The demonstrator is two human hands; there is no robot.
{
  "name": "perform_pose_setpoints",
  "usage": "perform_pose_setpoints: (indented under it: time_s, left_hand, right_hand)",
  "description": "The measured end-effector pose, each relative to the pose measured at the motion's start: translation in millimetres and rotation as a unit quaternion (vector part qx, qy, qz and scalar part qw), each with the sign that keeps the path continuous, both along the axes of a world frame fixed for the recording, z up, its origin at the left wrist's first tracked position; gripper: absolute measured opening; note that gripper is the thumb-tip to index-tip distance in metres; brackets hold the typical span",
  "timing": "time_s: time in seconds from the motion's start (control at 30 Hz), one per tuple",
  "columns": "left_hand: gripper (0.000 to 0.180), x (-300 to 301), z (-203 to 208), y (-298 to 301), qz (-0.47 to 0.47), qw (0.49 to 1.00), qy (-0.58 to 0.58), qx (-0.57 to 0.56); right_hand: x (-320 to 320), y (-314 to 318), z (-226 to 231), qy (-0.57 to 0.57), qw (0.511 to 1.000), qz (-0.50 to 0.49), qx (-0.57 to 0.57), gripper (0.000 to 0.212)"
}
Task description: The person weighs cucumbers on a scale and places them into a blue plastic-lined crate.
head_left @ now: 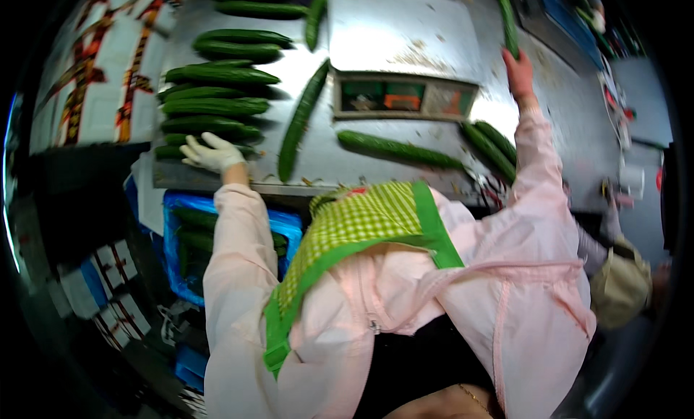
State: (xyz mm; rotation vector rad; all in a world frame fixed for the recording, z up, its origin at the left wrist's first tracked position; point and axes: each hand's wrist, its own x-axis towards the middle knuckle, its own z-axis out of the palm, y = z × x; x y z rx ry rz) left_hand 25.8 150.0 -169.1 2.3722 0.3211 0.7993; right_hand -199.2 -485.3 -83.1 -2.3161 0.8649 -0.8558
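My left hand (210, 154), in a white glove, lies over the nearest cucumbers of a stacked row at the left of the metal table. Its fingers are apart and touch a cucumber (170, 152) that is partly hidden beneath them. Out at the far right, my right hand (518, 74), in a reddish glove, is closed round the near end of a long cucumber (507, 18) that points away from me. Between my hands, one cucumber (303, 121) lies slanted and another cucumber (397, 149) lies crosswise near the front edge.
A weighing scale (401, 29) with a metal plate stands mid-table. Beside it at the right lie two cucumbers (490, 150). Below the table's left edge is a blue-lined crate (170, 253) holding cucumbers. White taped boxes (108, 65) stand at left; another person (620, 282) is at right.
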Motion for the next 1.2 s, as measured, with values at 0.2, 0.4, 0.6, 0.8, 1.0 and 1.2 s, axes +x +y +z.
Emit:
perform_pose_setpoints:
  time_s: [0.2, 0.4, 0.6, 0.8, 1.0, 1.2]
  left_hand:
    - [0.046, 2.2, -4.0, 17.9, 0.050, 0.998, 0.032, -0.005]
    - [0.046, 7.5, -7.3, 22.6, 0.034, 0.999, 0.002, 0.041]
    - [0.045, 16.7, -11.8, 5.0, 0.020, 0.999, 0.003, 0.039]
    - [0.042, 13.6, -24.5, 35.4, 0.040, 0.998, -0.022, 0.034]
    - [0.042, 9.4, -7.7, 22.1, 0.039, 0.998, 0.033, 0.023]
    - [0.043, 11.2, -7.6, 23.1, 0.053, 0.996, 0.057, 0.045]
  right_hand:
    - [73.5, 110.9, 87.1, 0.084, 0.965, 0.194, -0.156, 0.041]
    - [117.0, 133.3, 50.3, 0.163, 0.889, 0.253, -0.345, 0.048]
    - [102.7, 116.6, 35.9, 0.217, 0.911, 0.226, -0.268, 0.052]
    - [72.5, 140.4, 58.1, 0.008, 0.954, 0.177, -0.240, 0.048]
    - [-46.5, 240.7, 25.3, 0.137, 0.932, 0.301, -0.145, 0.051]
    - [-64.8, 293.9, -22.5, 0.261, 0.920, 0.278, -0.089, 0.049]
